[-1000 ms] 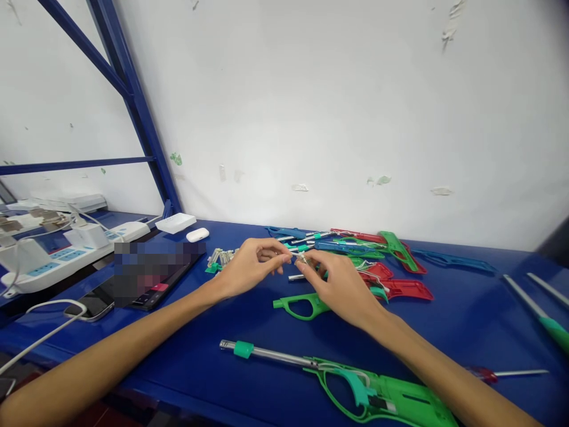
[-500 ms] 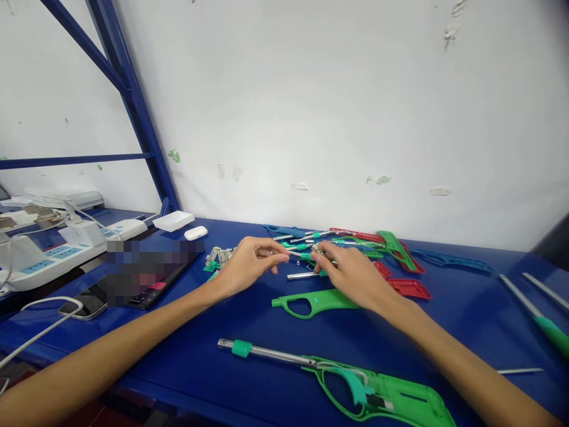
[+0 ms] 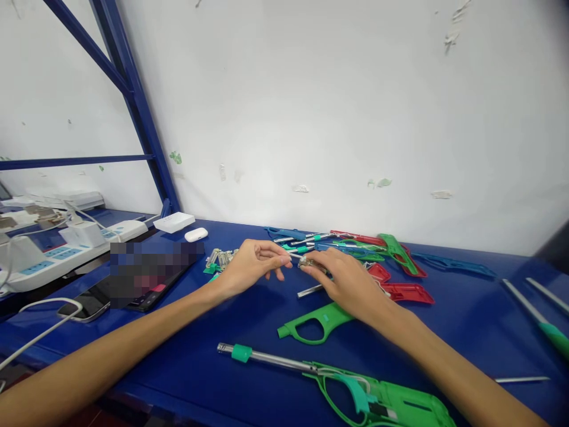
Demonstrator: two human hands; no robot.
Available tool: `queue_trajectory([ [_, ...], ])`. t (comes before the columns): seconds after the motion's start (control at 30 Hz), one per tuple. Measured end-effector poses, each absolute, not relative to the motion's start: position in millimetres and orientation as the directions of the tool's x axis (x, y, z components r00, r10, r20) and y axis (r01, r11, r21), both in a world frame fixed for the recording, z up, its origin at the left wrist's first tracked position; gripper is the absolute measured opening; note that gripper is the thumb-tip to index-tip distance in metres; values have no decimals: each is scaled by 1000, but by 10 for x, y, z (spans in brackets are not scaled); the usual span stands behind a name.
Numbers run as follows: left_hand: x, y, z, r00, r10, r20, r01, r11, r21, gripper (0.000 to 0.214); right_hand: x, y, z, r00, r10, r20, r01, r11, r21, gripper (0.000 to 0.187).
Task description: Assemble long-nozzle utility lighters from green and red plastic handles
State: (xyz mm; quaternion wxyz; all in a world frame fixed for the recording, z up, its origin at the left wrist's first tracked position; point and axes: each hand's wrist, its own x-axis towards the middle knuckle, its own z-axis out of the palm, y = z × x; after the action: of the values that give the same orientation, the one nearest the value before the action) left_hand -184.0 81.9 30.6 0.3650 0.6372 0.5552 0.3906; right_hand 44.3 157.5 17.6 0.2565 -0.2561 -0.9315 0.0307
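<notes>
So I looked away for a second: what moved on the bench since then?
The green handle shell has slid nearer the person and turned, and the loose metal tube beside it has tilted. Both hands, left and right, still pinch a small part between them. The assembled green lighter in front stays put.

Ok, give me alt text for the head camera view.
Two bare hands meet over a blue workbench, the left hand and right hand pinching a small metal part between fingertips. Green, red and blue plastic handle shells lie behind them, with a green lighter nearest the camera.
</notes>
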Motion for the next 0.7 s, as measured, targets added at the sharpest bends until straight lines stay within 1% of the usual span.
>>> queue_trajectory([
  [0.33,-1776,763,342,110,993,51,384,-90,919,30,424,1507,192,-755,349,555,399,916,-34,22],
  [0.5,-1765,751,339,119,992,31,377,-74,923,30,422,1492,199,-750,312,583,390,921,8,20],
  [0.7,-1767,734,309,147,989,-2,357,-52,933,29,427,1473,228,-740,253,623,362,931,52,22],
])
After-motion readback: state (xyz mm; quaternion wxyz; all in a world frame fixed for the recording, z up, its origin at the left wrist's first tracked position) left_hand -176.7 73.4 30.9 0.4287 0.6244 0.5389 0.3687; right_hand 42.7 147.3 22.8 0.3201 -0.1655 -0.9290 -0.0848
